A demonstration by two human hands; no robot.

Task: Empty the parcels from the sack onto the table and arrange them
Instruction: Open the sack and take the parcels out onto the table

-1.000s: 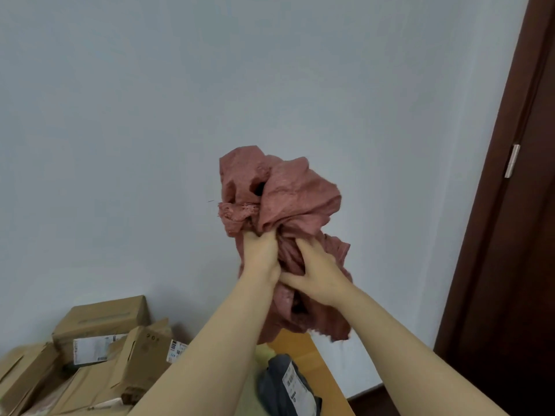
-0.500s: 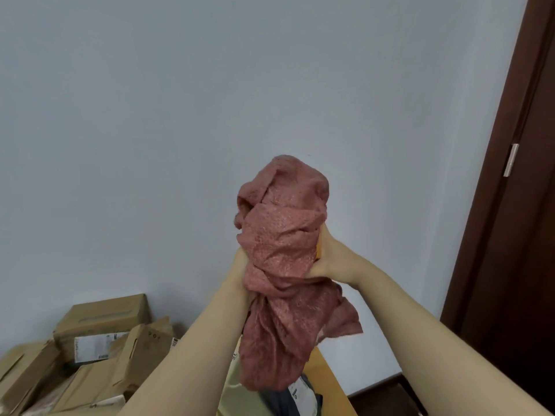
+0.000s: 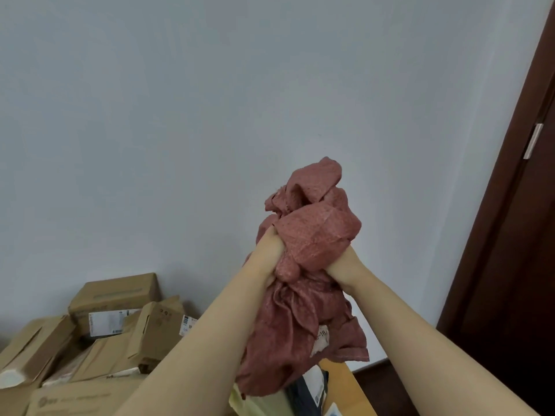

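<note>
A crumpled dull-red woven sack [image 3: 315, 235] is held up in front of the wall, its loose end hanging down toward the table. My left hand [image 3: 267, 253] grips the bunched cloth from the left. My right hand [image 3: 345, 265] grips it from the right, its fingers buried in the folds. Below, several brown cardboard parcels [image 3: 114, 307] lie piled on the table's left side. A dark grey mailer bag [image 3: 309, 391] with a white label and a pale yellow-green bag [image 3: 258, 406] lie under the sack.
The orange-brown table [image 3: 348, 385] ends at its right edge just below the sack. A dark brown door [image 3: 516, 235] with a metal hinge stands at the right. A plain pale wall fills the background.
The sack has been bunched tighter and shifted a little to the right. Both hands keep their hold on it, the right hand now lower under the bundle.
</note>
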